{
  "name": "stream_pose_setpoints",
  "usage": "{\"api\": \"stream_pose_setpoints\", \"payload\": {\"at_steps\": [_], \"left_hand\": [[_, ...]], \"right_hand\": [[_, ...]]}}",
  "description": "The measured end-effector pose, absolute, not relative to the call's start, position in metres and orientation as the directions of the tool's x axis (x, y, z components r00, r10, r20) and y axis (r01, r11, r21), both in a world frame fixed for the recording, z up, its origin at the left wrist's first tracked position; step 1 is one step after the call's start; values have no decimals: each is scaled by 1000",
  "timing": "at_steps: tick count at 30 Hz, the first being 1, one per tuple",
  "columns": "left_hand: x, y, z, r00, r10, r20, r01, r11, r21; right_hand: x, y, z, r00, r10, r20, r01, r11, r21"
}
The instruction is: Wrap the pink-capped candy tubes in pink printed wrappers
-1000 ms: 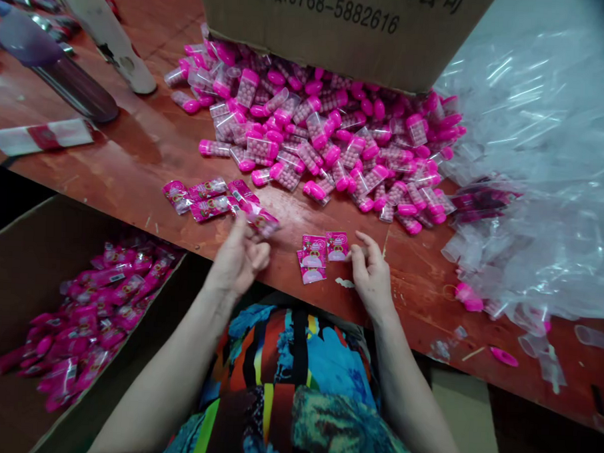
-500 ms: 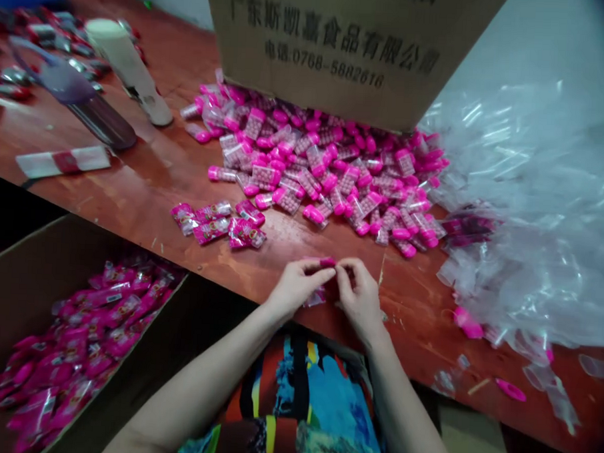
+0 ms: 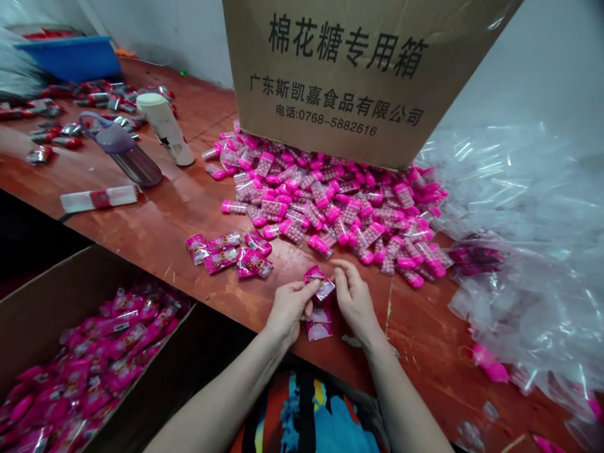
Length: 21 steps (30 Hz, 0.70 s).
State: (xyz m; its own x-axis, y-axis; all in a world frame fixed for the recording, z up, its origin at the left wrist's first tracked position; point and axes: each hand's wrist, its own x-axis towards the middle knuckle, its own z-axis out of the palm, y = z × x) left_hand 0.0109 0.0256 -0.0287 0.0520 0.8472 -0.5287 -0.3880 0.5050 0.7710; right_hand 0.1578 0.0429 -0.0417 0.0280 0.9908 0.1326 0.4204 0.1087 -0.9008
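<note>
Between the thumb and fingers of my left hand (image 3: 291, 311) is a small pink printed plastic sleeve (image 3: 321, 283) with a clear lower part. My right hand (image 3: 356, 299) is just to the right of it, fingers apart and holding nothing visible. Below the held sleeve, more pink and clear sleeves (image 3: 320, 324) lie near the table edge, partly covered by my left hand. To the left, several pink wrapped packs (image 3: 228, 253) rest in a small group. Behind my hands spreads a heap of clear candy bottles with pink caps (image 3: 328, 201).
A large cardboard box (image 3: 349, 68) stands behind the heap. Clear plastic bags (image 3: 530, 263) are piled at right. Two drink bottles (image 3: 135, 159) and a white folded strip (image 3: 100, 198) lie at left. Below the edge, an open carton (image 3: 29, 288) holds pink packs.
The view has tilted up, showing more of the box and a blue basin. My hands, earlier together at the pink sleeve, have parted; the left keeps it and the right has come away.
</note>
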Motion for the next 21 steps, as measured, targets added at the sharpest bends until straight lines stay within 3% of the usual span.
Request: {"api": "stream_pose_setpoints", "payload": {"at_steps": [3,6,9,12,14,17,19,21], "left_hand": [[4,31,-30,17,840,-542,-439,493,751],[0,36,-26,37,828,-559,-492,502,711],[-2,40,-22,28,809,-587,-577,493,651],[-3,41,-19,42,777,-628,-630,508,587],[-3,39,-20,61,767,-639,-643,520,563],[1,33,-23,70,783,-618,-619,520,588],[6,28,-25,92,805,-587,-582,522,624],[11,24,-28,110,817,-566,-559,522,644]], "right_hand": [[160,82,-37,-143,939,312,719,315,-619],[159,115,-34,-335,920,203,867,385,-317],[160,128,-34,-396,908,135,879,418,-231],[165,119,-38,-311,923,228,843,379,-382],[166,101,-40,-114,954,276,736,268,-621],[160,66,-42,117,992,47,274,13,-962],[154,44,-40,96,985,-144,-40,-141,-989],[150,24,-36,81,970,-228,-215,-206,-955]]}}
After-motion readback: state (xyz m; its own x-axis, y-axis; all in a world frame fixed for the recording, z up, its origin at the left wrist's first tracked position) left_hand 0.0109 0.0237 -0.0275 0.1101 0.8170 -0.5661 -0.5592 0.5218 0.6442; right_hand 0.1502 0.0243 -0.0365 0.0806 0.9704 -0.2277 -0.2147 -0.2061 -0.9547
